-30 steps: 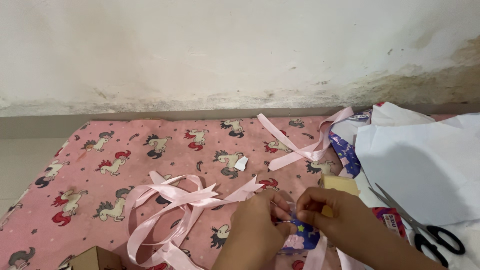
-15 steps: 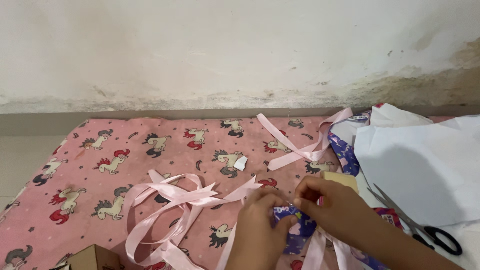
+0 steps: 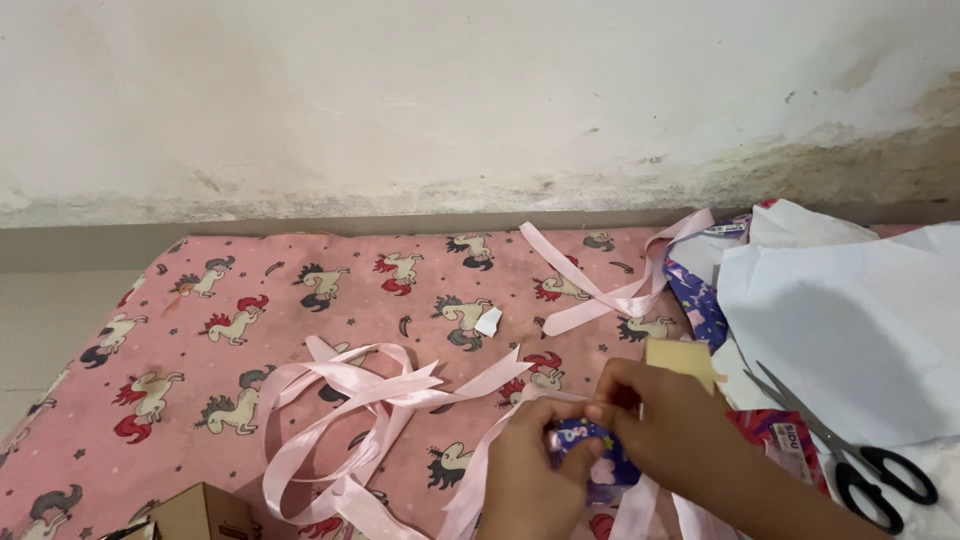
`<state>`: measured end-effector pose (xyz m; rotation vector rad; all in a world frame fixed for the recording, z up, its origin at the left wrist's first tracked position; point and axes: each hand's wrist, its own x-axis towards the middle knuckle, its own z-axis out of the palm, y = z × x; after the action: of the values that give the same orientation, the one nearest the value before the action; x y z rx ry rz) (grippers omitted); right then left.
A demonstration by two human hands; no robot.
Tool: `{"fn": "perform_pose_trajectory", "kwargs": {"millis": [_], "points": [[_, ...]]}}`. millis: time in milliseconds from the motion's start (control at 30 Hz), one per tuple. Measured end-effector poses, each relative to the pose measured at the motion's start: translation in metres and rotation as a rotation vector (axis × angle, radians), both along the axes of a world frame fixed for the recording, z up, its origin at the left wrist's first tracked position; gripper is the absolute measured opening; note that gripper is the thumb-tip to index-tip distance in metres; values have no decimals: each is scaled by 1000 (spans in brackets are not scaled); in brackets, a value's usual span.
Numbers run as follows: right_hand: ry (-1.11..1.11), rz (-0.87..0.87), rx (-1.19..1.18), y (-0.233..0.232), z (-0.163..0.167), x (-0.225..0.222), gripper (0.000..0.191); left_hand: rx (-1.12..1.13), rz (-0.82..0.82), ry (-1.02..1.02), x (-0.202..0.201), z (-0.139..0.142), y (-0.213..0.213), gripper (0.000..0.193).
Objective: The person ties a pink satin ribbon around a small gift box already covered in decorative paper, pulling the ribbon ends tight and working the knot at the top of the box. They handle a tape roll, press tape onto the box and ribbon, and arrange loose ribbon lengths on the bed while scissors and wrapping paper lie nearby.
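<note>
Both hands are low in the centre, pressed together over a small blue-wrapped parcel (image 3: 590, 458). Left hand (image 3: 530, 470) is cupped under and around it, fingers clenched on the near side. Right hand (image 3: 668, 425) comes over the top, fingertips pinching at the wrap where a strip of pink ribbon (image 3: 360, 400) runs in. It looks like the left steadies the parcel so the right can work the ribbon against it, though the exact contact point is hidden between the fingers.

The parcel sits on the pink horse-print cloth (image 3: 200, 300), just in front of a tan cardboard tag (image 3: 680, 358).

The ribbon's loose loops are tangled left of the hands, with the tails trailing under the wrists. A second ribbon piece (image 3: 610, 290) lies further back. White paper sheets (image 3: 850, 310) are piled on the right, black-handled scissors (image 3: 860, 460) on top, near the right forearm. A cardboard box corner (image 3: 195, 510) shows bottom left. The ribbon tangle is the main clutter near the hands.
</note>
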<state>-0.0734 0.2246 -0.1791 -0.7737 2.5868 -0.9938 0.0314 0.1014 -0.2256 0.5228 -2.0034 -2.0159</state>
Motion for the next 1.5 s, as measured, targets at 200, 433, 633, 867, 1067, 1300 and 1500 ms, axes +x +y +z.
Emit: {"fn": "perform_pose_trajectory", "kwargs": {"millis": [200, 433, 633, 867, 1067, 1300, 1500], "points": [[-12, -11, 9, -7, -8, 2, 21, 163, 125, -18, -8, -17, 5, 17], [-40, -61, 56, -10, 2, 8, 19, 261, 197, 97, -10, -24, 16, 42], [134, 99, 212, -8, 18, 13, 18, 275, 202, 145, -9, -34, 21, 41], [137, 81, 380, -11, 30, -3, 46, 185, 216, 73, -1, -35, 19, 43], [4, 83, 406, -12, 28, -10, 49, 215, 148, 53, 5, -29, 11, 53], [-494, 100, 592, -14, 33, -47, 32, 75, 0, 155, 10, -21, 14, 30], [-691, 99, 671, -26, 22, -65, 25, 114, 12, 66, 10, -12, 9, 31]]}}
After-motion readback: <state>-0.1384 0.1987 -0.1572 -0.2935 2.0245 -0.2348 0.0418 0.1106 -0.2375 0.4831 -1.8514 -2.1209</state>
